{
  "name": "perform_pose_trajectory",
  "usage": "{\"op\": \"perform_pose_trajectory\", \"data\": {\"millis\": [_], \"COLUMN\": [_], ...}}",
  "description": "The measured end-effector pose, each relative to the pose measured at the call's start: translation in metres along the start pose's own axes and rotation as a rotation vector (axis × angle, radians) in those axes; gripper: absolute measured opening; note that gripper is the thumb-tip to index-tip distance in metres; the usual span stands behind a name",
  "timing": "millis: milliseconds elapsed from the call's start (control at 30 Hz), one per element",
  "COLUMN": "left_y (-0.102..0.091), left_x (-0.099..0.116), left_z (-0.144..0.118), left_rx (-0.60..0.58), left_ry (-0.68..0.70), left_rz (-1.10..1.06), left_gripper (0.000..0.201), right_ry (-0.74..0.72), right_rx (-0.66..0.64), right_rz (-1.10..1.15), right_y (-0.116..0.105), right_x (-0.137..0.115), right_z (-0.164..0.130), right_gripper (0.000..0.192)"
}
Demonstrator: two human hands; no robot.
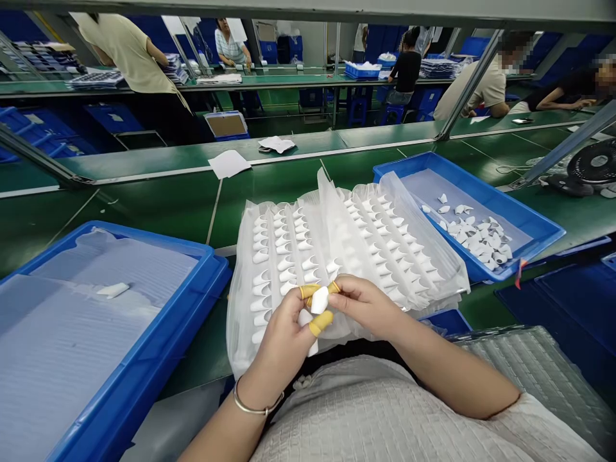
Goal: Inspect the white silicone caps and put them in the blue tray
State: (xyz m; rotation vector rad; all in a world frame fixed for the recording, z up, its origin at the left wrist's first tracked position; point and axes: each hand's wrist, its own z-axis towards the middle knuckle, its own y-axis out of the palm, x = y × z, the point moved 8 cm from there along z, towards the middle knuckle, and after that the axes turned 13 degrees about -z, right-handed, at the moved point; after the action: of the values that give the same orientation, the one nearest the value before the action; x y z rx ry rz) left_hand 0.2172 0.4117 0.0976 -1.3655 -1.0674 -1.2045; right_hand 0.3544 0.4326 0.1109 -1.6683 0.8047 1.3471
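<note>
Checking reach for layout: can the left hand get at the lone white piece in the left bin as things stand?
Probably yes: the piece lies uncovered in the open left bin, nothing between. But the left hand already holds a white part with the right hand.

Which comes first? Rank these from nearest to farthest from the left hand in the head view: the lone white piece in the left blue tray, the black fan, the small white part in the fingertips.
1. small white part, pinched by the left hand
2. lone white piece, in the left blue tray
3. black fan, far right on the bench

A large blue bin (144,359) lined with pale sheeting fills the lower left of the frame, one white piece (113,290) lying inside. At far right sits a black fan (594,163). Loose paper sheets (229,163) lie upper centre on the green bench (158,205).
</note>
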Motion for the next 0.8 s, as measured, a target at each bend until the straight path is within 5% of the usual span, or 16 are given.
{"op": "perform_pose_trajectory", "data": {"millis": [233,500,800], "left_y": [0.006,0.009,0.006], "left_x": [0.003,0.000,0.002], "left_z": [-0.004,-0.007,-0.004], "left_rx": [-0.030,-0.095,-0.075], "left_ry": [-0.037,-0.051,-0.065], "left_rz": [0.284,0.146,0.189], "left_gripper": [0.020,0.029,0.027], "right_ry": [0.045,0.029,-0.023], "right_rx": [0.097,0.091,-0.094], "right_rz": [-0.364,-0.112,-0.159], "right_y": [0.000,-0.018,-0.011], "right_x": [-0.001,0.007,0.001], "right_z": [-0.002,0.006,0.002], "right_gripper": [0.042,0.040,0.031]}}
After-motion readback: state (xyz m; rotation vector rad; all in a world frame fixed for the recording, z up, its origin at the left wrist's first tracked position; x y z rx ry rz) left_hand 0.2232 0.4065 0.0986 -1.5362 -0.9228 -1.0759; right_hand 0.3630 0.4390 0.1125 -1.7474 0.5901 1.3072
